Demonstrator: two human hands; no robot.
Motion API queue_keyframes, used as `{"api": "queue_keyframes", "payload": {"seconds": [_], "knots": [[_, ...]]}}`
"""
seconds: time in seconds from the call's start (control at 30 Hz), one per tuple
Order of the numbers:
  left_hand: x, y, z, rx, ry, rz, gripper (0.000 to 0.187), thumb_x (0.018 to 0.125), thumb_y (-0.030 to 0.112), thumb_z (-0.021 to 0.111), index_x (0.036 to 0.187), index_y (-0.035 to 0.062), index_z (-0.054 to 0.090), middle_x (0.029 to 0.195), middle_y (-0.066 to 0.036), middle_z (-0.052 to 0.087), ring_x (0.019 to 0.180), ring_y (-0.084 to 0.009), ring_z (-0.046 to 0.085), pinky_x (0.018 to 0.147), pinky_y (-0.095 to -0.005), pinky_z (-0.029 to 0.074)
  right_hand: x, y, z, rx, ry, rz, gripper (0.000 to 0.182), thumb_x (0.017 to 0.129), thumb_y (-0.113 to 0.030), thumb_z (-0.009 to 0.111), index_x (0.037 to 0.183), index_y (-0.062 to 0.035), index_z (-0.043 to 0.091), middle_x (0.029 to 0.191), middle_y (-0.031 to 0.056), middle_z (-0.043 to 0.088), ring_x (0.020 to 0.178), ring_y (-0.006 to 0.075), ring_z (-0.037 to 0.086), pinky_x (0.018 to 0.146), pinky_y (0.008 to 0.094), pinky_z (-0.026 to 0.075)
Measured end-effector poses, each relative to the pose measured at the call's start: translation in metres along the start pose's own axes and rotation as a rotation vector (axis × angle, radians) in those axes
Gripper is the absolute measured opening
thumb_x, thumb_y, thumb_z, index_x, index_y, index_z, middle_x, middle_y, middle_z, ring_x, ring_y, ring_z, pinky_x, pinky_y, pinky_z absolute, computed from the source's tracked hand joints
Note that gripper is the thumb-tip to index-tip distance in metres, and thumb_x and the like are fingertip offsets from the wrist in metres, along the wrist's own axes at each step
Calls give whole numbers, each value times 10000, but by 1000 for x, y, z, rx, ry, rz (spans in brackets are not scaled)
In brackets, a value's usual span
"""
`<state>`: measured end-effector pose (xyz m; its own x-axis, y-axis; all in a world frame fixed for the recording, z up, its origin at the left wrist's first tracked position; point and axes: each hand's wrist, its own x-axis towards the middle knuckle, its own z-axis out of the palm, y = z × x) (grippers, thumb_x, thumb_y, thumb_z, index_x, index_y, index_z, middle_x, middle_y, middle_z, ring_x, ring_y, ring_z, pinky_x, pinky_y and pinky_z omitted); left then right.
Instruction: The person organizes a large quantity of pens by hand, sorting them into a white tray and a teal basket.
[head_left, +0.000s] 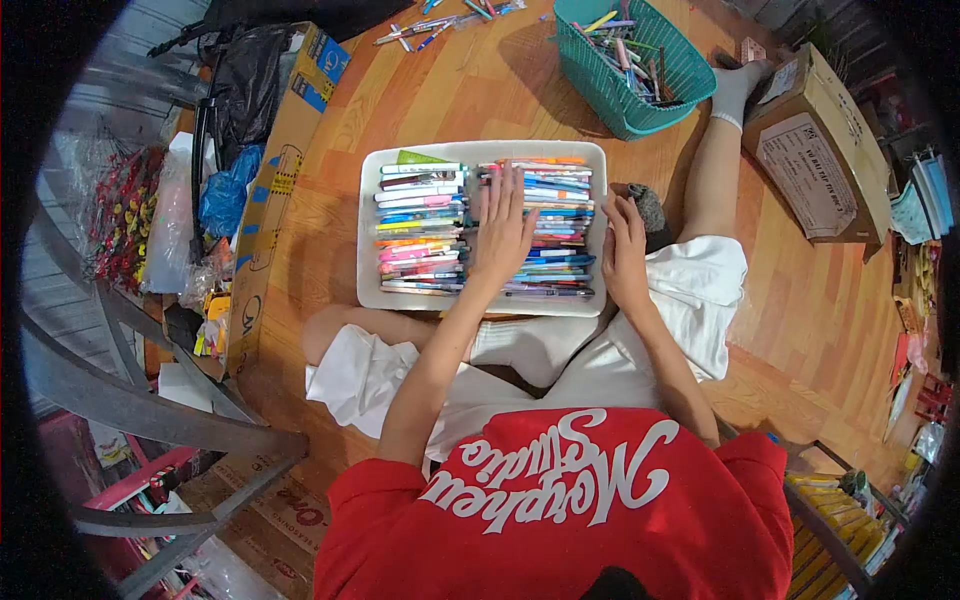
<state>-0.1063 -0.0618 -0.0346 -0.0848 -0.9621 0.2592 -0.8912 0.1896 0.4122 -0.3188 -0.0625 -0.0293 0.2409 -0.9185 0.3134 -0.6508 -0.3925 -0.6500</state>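
A white plastic tray point(370, 230) sits on the floor in front of my crossed legs. Inside are two side-by-side rows of pens and markers, a left row point(420, 228) and a right row point(560, 222), mostly lying crosswise. My left hand point(503, 235) lies flat over the inner ends of the right row, fingers stretched out, hiding some pens beneath it. At the tray's right rim is my right hand point(626, 255), its fingers extended and slightly bent against the outer side. A green flat piece point(420, 157) shows at the back left of the tray.
Beyond the tray stands a teal basket point(620, 95) with loose pens in it. More pens point(440, 30) lie on the wooden floor at the back. Cardboard boxes stand on the left point(270, 210) and right point(810, 155). A metal frame point(150, 395) curves at the lower left.
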Motion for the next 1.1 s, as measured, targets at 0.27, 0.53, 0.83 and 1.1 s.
{"api": "queue_keyframes", "payload": {"seconds": [0.27,0.53,0.83,1.1], "knots": [[35,-8,31,133,-12,148,639,930,371,434,1424,15,239,1491,-135,230,1373,-297,214,1115,-455,157,-2,8,2,63,55,8,392,832,48,460,1214,-33,478,1330,206,384,1264,406,340,1028,466,287],[34,0,29,202,-1,130,669,920,418,440,1414,6,257,1478,-145,255,1364,-291,238,1107,-469,172,-2,9,5,56,51,32,389,836,44,465,1218,-23,473,1299,209,410,1242,402,364,1027,461,296],[38,9,25,100,-8,173,643,930,402,427,1418,18,258,1481,-141,254,1377,-278,217,1112,-476,133,-2,12,8,64,98,49,372,841,31,472,1211,-10,471,1271,198,441,1219,386,395,1022,440,309],[23,44,-17,-169,84,103,625,917,280,502,1420,13,247,1479,-179,241,1391,-319,175,1115,-486,51,2,9,8,103,123,78,321,867,-2,484,1188,12,480,1248,221,440,1179,387,418,1003,417,331]]}}
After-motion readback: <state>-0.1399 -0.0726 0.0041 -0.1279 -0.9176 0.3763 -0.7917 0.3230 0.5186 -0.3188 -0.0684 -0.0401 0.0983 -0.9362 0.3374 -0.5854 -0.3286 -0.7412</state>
